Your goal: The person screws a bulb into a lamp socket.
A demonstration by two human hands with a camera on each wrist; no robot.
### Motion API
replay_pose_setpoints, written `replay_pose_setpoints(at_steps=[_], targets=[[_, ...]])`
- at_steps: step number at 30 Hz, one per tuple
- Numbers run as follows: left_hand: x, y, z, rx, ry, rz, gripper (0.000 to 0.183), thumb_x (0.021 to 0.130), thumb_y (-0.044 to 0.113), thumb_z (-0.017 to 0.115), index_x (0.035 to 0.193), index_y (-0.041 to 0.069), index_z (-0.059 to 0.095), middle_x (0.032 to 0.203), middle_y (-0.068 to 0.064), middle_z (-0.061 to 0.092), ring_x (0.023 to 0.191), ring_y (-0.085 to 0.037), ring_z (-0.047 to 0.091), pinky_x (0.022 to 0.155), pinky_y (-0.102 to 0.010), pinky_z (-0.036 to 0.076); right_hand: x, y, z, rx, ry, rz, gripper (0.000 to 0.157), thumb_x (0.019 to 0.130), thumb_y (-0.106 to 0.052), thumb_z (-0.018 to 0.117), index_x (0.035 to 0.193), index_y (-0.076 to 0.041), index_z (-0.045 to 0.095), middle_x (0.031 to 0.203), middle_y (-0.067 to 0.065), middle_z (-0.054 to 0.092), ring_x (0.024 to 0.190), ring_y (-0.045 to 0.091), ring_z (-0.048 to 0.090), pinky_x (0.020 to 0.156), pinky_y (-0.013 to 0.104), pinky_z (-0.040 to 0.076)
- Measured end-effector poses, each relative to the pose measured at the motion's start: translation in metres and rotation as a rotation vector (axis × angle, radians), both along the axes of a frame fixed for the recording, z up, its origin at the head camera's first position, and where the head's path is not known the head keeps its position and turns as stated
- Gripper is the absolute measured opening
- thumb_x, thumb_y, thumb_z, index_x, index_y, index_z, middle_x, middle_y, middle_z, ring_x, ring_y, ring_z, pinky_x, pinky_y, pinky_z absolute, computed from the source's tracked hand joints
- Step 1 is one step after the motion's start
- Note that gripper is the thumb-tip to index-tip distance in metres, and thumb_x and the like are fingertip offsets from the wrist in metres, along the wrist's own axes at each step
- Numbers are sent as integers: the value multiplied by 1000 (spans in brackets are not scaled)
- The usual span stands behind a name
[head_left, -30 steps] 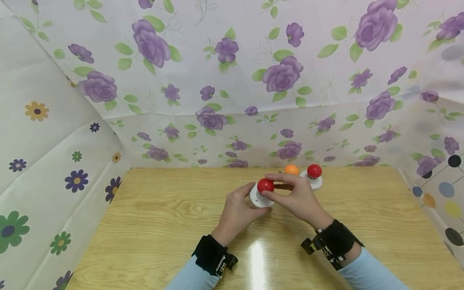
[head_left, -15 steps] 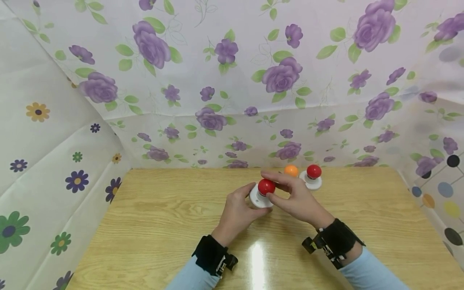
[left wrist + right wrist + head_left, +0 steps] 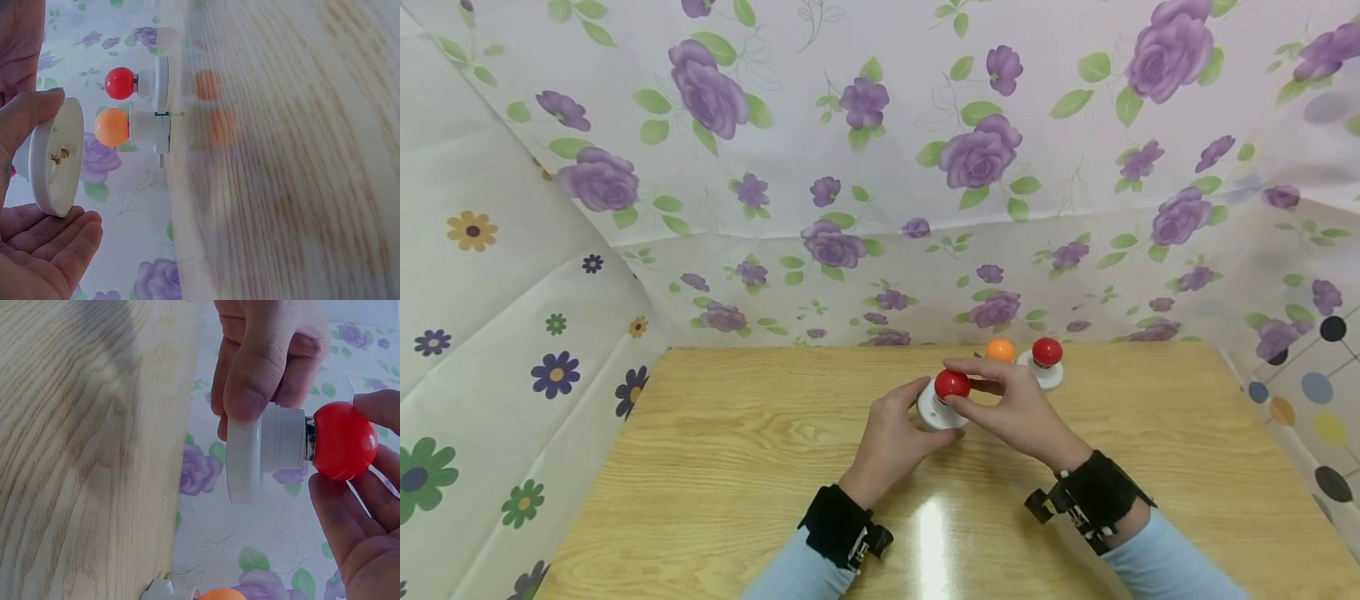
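My left hand grips a round white lamp holder by its rim, thumb on one side and fingers on the other. It is held above the table, and the left wrist view shows its hollow underside with brass contacts. A red light bulb sits in the holder's socket, a thin band of its metal base showing. The right hand pinches this bulb between thumb and fingers.
At the table's back edge stand a second red bulb in a white holder and an orange bulb in another holder, partly behind my right hand. The wooden table meets a flowered cloth behind.
The right fingers loosen and shift slightly off the red bulb half a second ago, then close on it again now. My left hand and the lamp holder stay nearly in place.
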State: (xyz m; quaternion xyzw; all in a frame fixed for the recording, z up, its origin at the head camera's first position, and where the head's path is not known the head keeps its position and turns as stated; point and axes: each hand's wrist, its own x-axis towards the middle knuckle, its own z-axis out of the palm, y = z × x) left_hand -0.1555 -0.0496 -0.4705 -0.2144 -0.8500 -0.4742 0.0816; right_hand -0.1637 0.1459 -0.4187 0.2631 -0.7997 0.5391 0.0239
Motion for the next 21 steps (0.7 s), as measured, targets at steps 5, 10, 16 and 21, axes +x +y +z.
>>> replay_pose_setpoints(at_steps=[5, 10, 16, 21], targets=[[0, 0, 1, -1, 8, 3, 63, 71, 45, 77, 127, 27, 53, 119, 16, 54, 109, -1, 49, 88, -26, 43, 10, -6, 16, -17, 28, -49, 38, 80, -16, 73, 116, -10, 64, 115, 2, 61, 106, 17, 55, 85, 40, 47], [0, 0, 2, 1, 8, 4, 64, 71, 44, 77, 127, 27, 53, 119, 16, 54, 110, -1, 49, 88, -26, 42, 16, -10, 26, -25, 43, -74, 40, 78, -14, 74, 116, -6, 63, 114, 5, 61, 105, 21, 56, 85, 39, 47], [0, -2, 2, 1, 10, 12, 63, 70, 42, 78, 126, 27, 53, 118, 17, 55, 110, -1, 49, 90, -27, 42, 11, -5, 20, -34, 79, -35, 47, 81, -16, 72, 126, -13, 57, 127, -1, 54, 116, 19, 49, 91, 46, 42], [0, -3, 1, -8, 32, 16, 62, 70, 44, 78, 125, 25, 54, 117, 16, 55, 109, -1, 49, 89, -26, 42, 1, 0, 5, -21, 71, 45, 47, 85, -18, 68, 130, -22, 55, 136, -1, 47, 123, 15, 43, 95, 39, 39]])
